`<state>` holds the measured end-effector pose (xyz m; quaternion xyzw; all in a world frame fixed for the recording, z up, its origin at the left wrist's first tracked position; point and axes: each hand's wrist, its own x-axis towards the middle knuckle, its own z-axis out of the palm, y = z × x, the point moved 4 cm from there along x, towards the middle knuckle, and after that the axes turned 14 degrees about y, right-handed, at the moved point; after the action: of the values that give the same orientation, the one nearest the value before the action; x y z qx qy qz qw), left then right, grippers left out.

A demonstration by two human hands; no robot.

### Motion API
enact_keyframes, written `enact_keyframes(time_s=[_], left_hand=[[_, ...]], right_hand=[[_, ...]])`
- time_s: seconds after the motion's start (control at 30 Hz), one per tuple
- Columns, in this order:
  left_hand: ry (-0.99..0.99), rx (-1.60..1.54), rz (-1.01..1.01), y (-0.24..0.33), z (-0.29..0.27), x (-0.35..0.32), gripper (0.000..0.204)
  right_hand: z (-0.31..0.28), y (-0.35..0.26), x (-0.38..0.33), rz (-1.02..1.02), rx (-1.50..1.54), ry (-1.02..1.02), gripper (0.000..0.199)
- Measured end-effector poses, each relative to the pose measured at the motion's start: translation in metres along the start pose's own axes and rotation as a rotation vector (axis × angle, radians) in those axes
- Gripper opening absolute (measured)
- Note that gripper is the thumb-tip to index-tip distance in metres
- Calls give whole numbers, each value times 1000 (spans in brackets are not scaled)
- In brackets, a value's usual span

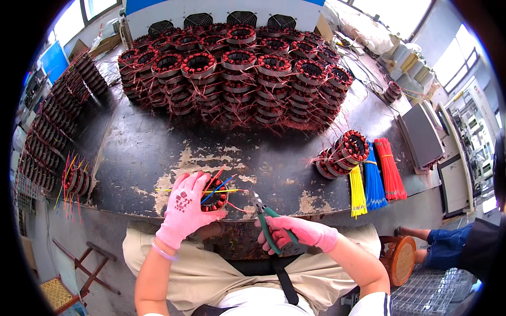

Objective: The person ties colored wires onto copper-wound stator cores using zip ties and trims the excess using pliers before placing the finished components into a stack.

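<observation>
Near the table's front edge, my left hand (185,208), in a pink glove, is closed over a motor stator (220,204) with red windings. Blue, yellow and red wires stick out of the stator and cross its middle. My right hand (295,231), also pink-gloved, grips a pair of pliers or cutters (267,213) with green handles. The tool's metal tip points up and left, close to the thin wire ends on the stator's right side. Part of the stator is hidden under my left fingers.
Tall stacks of stators (240,79) fill the back of the dark worn table (137,152). A short stator stack (348,150) stands at right beside yellow (358,192), blue (373,181) and red (390,168) wire bundles. Wired stators (77,181) sit at left. A person's leg (448,242) shows at right by a stool (403,260).
</observation>
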<state>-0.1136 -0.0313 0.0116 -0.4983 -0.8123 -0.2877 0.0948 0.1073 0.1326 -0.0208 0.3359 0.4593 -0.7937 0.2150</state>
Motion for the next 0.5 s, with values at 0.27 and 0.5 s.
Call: enact_keyframes(time_s=[0.27, 0.5], left_hand=[[8, 18, 0, 1, 1, -1, 91], [24, -1, 8, 4, -1, 0, 93]], right_hand=[[4, -7, 16, -11, -7, 8, 51], [13, -20, 12, -183, -138, 173, 43]])
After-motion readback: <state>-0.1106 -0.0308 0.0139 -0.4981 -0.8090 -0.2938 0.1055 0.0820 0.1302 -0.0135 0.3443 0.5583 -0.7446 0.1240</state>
